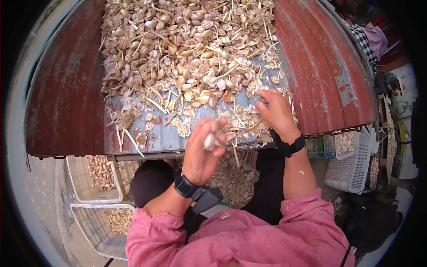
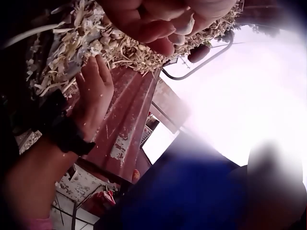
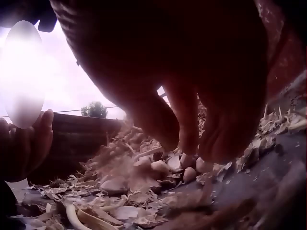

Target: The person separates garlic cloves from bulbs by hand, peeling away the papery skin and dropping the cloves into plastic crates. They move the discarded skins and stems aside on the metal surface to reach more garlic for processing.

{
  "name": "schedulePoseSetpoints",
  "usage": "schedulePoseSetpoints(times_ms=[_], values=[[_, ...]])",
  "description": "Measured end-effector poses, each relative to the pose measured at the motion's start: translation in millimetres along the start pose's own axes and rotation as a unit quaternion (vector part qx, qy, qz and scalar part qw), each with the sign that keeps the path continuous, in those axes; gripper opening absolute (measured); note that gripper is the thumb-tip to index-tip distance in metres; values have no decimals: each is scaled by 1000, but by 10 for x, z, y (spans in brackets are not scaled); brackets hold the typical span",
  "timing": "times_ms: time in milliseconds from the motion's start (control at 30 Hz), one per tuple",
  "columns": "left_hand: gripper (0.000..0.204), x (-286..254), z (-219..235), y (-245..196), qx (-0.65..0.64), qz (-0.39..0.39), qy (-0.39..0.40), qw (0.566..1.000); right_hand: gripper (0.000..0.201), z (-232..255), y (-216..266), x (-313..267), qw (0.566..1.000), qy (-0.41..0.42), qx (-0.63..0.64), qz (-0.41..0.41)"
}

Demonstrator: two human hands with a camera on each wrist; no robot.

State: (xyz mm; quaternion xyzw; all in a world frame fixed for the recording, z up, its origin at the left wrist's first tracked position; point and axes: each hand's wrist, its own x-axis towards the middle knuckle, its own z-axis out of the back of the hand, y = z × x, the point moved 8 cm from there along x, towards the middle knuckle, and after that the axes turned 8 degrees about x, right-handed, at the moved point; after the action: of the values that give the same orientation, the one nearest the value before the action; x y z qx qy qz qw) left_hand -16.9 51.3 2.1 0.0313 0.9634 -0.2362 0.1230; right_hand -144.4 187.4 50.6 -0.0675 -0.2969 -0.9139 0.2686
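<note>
My left hand (image 1: 200, 151) is raised near the front edge of the metal table, palm up, with pale garlic cloves (image 1: 209, 141) in its curled fingers. The left wrist view shows a white clove (image 2: 184, 24) between those fingers. Over the right part of the table, my right hand (image 1: 278, 115) points its loosely bent fingers down toward the scraps, holding nothing. Close below its fingertips in the right wrist view lie several loose cloves (image 3: 175, 164). A large heap of garlic cloves (image 1: 178, 44), mixed with dry stalks and skins, covers the far part of the table.
Red corrugated metal sides (image 1: 327, 66) slope up at both edges of the table. On the lower left stand white crates (image 1: 95, 201) holding cloves; another crate (image 1: 344, 171) stands lower right. Skins and stalks (image 1: 231, 182) lie heaped below, between the person's legs.
</note>
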Motion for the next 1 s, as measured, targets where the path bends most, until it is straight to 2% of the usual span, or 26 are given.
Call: schedulePoseSetpoints(times_ms=[33, 67, 133, 200, 267, 300, 333, 400, 433, 500, 533, 600, 633, 667, 733, 800, 900, 967, 1000], values=[[27, -8, 20, 13, 5, 10, -43, 999, 16, -148, -59, 68, 982, 40, 174, -58], [25, -18, 57, 26, 11, 19, -85, 996, 16, -218, -2, 130, 982, 40, 173, -59], [23, 2, 98, 19, 14, 18, -108, 994, 14, -392, 245, 248, 992, 69, 106, 7], [22, 9, 179, 22, 14, 14, -134, 991, 9, -502, 275, 257, 993, 52, 98, 32], [14, 37, 267, -7, 49, -12, -131, 990, 9, -559, 352, 250, 991, 108, 76, 24], [14, 39, 306, -5, 48, -14, -133, 990, 10, -678, 311, 184, 983, 164, 70, 40], [13, 47, 338, -14, 78, -21, -137, 987, 10, -668, 346, 177, 983, 165, 70, 42], [13, 32, 359, -27, 107, -28, -143, 983, 13, -647, 319, 153, 977, 167, 129, -34], [14, 31, 357, -36, 118, -26, -151, 981, 13, -648, 311, 157, 977, 166, 130, -34], [15, 19, 368, -30, 129, -23, -161, 978, 14, -548, 349, 176, 988, 101, 111, 17], [17, 17, 376, -40, 135, -29, -167, 976, 14, -567, 354, 171, 988, 103, 113, 16], [18, 29, 373, -80, 142, -38, -171, 974, 20, -716, 419, 176, 976, 176, 125, 36], [23, 25, 388, -102, 158, -39, -186, 969, 24, -748, 477, 168, 975, 180, 98, 85], [27, 23, 404, -130, 173, -42, -200, 964, 24, -752, 467, 170, 975, 179, 98, 87], [28, 10, 422, -171, 184, -45, -215, 958, 28, -777, 422, 154, 973, 188, 131, 28], [28, -1, 456, -199, 195, -47, -232, 952, 29, -746, 483, 139, 967, 196, 166, 9], [28, -1, 475, -195, 210, -45, -231, 949, 31, -806, 537, 121, 957, 224, 182, 14], [28, 4, 488, -187, 227, -53, -226, 946, 31, -827, 585, 110, 962, 204, 158, 90], [28, 5, 487, -188, 227, -53, -226, 946, 31, -836, 559, 100, 962, 204, 158, 91]])
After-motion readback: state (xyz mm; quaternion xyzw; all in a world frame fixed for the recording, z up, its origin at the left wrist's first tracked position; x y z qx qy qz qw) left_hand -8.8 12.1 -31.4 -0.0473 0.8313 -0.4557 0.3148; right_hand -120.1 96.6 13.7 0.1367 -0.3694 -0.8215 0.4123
